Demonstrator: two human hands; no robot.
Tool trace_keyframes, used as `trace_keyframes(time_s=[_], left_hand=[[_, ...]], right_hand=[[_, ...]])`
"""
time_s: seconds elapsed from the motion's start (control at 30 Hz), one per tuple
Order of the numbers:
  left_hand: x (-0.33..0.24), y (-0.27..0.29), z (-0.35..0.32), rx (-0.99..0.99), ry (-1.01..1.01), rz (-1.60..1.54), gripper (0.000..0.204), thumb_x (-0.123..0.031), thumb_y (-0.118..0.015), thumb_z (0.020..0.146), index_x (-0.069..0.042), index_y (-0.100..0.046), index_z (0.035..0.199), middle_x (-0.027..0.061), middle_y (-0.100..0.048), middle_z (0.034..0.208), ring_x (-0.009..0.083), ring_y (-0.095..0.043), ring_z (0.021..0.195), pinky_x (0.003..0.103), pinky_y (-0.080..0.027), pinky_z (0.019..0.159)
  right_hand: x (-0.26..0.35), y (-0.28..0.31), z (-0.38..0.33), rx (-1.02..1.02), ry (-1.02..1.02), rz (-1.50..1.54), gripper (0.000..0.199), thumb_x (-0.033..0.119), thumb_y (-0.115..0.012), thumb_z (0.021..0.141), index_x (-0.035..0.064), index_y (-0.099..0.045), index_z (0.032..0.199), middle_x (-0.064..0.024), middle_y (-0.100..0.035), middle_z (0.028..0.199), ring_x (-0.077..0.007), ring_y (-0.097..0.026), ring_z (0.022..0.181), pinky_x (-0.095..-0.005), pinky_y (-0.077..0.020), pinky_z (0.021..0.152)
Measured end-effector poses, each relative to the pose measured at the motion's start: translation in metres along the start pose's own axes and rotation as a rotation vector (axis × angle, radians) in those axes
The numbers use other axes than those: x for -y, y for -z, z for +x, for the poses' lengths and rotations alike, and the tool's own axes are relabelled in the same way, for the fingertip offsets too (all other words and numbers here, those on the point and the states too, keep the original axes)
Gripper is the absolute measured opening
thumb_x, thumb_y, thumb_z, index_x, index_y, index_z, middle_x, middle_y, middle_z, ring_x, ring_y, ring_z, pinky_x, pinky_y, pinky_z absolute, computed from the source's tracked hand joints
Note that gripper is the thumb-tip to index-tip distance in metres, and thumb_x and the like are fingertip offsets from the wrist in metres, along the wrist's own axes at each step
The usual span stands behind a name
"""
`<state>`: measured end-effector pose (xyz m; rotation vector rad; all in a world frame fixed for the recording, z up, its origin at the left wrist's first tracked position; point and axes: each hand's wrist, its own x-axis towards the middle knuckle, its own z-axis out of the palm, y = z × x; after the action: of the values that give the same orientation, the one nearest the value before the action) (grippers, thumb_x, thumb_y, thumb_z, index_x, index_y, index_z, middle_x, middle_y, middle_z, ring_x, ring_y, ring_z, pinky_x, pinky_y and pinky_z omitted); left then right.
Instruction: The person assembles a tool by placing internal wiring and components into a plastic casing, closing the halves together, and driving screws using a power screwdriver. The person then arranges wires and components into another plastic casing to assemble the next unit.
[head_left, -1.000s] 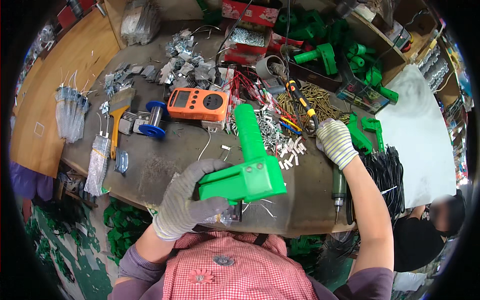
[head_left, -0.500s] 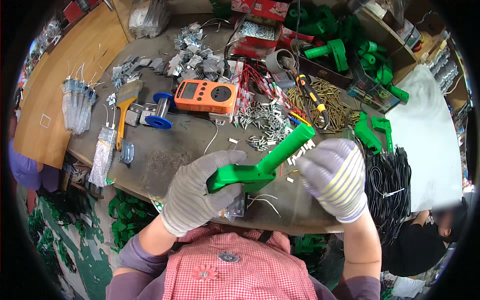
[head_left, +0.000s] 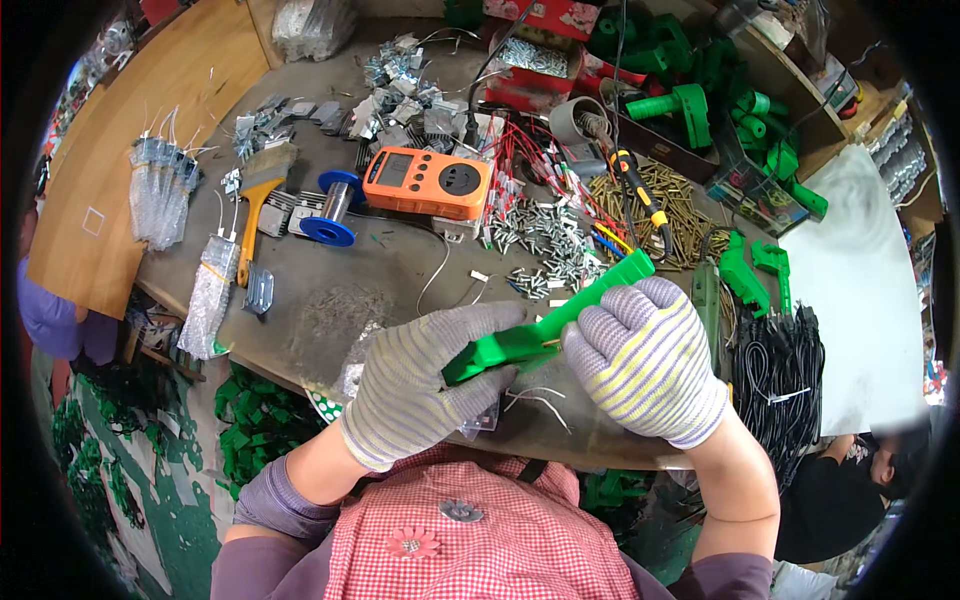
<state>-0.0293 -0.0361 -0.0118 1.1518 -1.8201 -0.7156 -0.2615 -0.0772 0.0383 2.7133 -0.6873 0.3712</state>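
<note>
One green plastic part is held on the near side of the orange meter, offset to the meter's right. Its block-shaped end is clasped by the left hand, with the digits closed narrowly above and below it. The long axis of its handle is directed obliquely: from the left hand, away from the wearer and rightward, so that the free end is set farther to the right of the meter than the clasped end.

The right hand is positioned along the near right side of the handle and is the closer hand to the free end. Its fingers are curled, with the tips directed leftward at the junction of handle and block. A small brass-coloured sliver is seen there, just beside the tips; whether it is pinched, or the handle itself is gripped, cannot be told. Brass-coloured screws are heaped to the right of the meter, beyond the right hand.
</note>
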Motion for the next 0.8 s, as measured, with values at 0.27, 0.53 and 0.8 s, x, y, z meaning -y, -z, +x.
trace_keyframes(time_s=[0.27, 0.53, 0.8], left_hand=[[0.005, 0.003, 0.010, 0.167, -0.060, 0.071, 0.049, -0.008, -0.084, 0.070, -0.007, -0.069, 0.117, 0.0114, -0.074, 0.102, 0.0265, -0.072, 0.090, 0.033, -0.056, 0.081], [0.032, -0.006, -0.013, -0.126, 0.189, -0.379, 0.038, -0.006, -0.080, 0.082, -0.003, -0.066, 0.118, 0.0079, -0.070, 0.113, 0.0156, -0.068, 0.101, 0.029, -0.053, 0.089], [0.027, -0.003, -0.021, -0.123, 0.146, -0.326, 0.040, -0.004, -0.082, 0.079, -0.004, -0.068, 0.116, 0.0075, -0.071, 0.113, 0.0141, -0.068, 0.101, 0.029, -0.054, 0.089]], right_hand=[[0.005, 0.007, 0.008, 0.189, 0.081, 0.025, 0.024, 0.023, -0.063, 0.067, 0.0056, -0.068, 0.082, -0.0022, -0.063, 0.084, -0.0202, -0.062, 0.085, -0.0378, -0.0507, 0.073], [-0.007, -0.033, -0.049, -0.342, -0.597, 0.289, 0.019, 0.014, -0.074, 0.076, 0.0076, -0.075, 0.094, -0.0081, -0.066, 0.097, -0.0303, -0.060, 0.087, -0.0402, -0.0494, 0.079], [0.029, -0.036, -0.040, -0.808, -1.062, 1.246, 0.023, 0.000, -0.070, 0.091, 0.0020, -0.065, 0.113, -0.0085, -0.067, 0.104, -0.0133, -0.064, 0.090, -0.0279, -0.0541, 0.081]])
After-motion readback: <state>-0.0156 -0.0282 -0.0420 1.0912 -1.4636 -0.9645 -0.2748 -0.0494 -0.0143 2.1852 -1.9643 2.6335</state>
